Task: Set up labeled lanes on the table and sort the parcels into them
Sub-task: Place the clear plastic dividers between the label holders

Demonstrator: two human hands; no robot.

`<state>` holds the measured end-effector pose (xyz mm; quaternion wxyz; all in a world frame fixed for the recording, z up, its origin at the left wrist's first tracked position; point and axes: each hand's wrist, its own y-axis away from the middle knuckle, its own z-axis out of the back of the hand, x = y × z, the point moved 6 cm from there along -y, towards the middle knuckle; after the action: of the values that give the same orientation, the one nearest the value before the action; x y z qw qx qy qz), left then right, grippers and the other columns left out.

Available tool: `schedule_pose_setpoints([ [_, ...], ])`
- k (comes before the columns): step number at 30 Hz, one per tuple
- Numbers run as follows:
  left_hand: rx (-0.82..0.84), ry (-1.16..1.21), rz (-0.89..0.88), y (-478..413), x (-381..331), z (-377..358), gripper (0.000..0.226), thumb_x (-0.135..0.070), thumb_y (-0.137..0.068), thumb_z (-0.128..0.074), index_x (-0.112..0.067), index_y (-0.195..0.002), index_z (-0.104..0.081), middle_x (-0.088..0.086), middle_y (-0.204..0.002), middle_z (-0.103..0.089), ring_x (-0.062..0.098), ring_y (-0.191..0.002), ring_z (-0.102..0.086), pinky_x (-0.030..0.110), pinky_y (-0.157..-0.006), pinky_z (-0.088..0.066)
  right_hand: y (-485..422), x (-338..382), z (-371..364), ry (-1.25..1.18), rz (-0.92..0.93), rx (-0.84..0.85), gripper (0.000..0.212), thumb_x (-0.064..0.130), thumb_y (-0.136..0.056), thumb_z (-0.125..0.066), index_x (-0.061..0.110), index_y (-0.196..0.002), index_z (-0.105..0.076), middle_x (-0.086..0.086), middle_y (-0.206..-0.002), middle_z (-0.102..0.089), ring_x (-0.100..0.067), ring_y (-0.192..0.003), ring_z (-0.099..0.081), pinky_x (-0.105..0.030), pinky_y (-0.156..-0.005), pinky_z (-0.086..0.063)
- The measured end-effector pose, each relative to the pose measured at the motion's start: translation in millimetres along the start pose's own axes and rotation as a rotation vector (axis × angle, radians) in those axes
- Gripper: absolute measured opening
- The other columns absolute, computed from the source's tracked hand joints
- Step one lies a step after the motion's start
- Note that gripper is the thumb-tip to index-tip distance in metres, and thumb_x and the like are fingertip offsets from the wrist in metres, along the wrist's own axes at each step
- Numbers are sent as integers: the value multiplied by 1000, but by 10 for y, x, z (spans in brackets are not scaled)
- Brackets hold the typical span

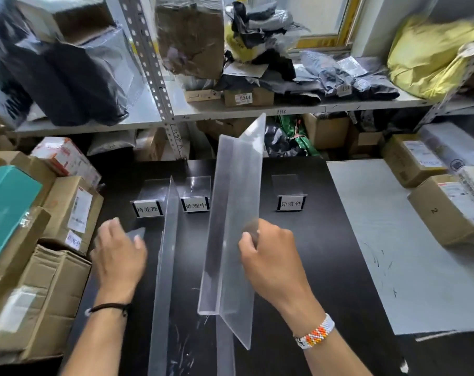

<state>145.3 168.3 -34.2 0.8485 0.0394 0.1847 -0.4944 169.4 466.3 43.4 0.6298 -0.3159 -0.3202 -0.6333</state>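
Here, right hand [268, 256] clamped on tilted clear divider [236, 199] — above black table [317, 253]; left hand [119, 256] loose-fingered

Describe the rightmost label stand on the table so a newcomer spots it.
On the black table, three clear label stands line the far end. The rightmost label stand sits right of the lifted divider, nearest the grey mat. It alone reads 异常件 and stands apart from the other pair.

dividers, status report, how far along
Right hand grips second divider, tilted over table. Left hand open by first divider, standing upright. Nothing on table in its way.
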Motion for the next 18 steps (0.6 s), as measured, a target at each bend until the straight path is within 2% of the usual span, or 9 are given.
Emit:
schedule_pose_setpoints([
  [4,-26,132,-220,135,-941,28,55,-16,-98,-64,0,-146,-45,21,-147,-50,38,-135,-50,55,-108,-44,-169,-202,256,8,-20,-37,35,7,-91,-48,15,-63,-29,3,-51,-33,-16,-46,-29,-27,-45,-22],
  [6,4,200,-328,221,-1340,-60,53,-19,-99,-62,-2,-147,-46,18,-149,-51,33,-139,-49,51,-113,-44,-280,-284,306,26,-42,-44,38,5,-91,-48,16,-62,-27,6,-50,-29,-17,-45,-28,-26,-43,-22],
  [9,81,279,-437,326,-1768,-271,54,-22,-101,-61,-4,-150,-46,14,-154,-49,28,-144,-45,45,-119,-40,-434,-422,322,80,-89,-39,36,8,-94,-48,14,-63,-32,1,-54,-37,-15,-47,-31,-26,-43,-24],
  [12,184,363,-476,380,-2043,-530,56,-23,-104,-57,-8,-156,-42,7,-161,-42,20,-151,-37,36,-123,-31,-573,-557,333,149,-129,-50,32,12,-97,-48,11,-66,-40,-4,-61,-48,-21,-53,-43,-30,-47,-31],
  [16,412,459,-516,447,-2325,-945,56,-17,-107,-51,-17,-161,-36,-4,-167,-34,11,-154,-29,21,-124,-21,-760,-758,364,321,-172,-40,32,16,-101,-49,16,-70,-42,-3,-70,-52,-26,-65,-54,-28,-48,-30],
  [18,560,505,-489,496,-2408,-1179,57,-11,-107,-49,-22,-161,-37,-7,-167,-35,8,-154,-29,15,-121,-17,-852,-895,338,359,-208,4,30,17,-100,-50,16,-71,-43,-5,-73,-55,-32,-72,-60,-34,-53,-40],
])
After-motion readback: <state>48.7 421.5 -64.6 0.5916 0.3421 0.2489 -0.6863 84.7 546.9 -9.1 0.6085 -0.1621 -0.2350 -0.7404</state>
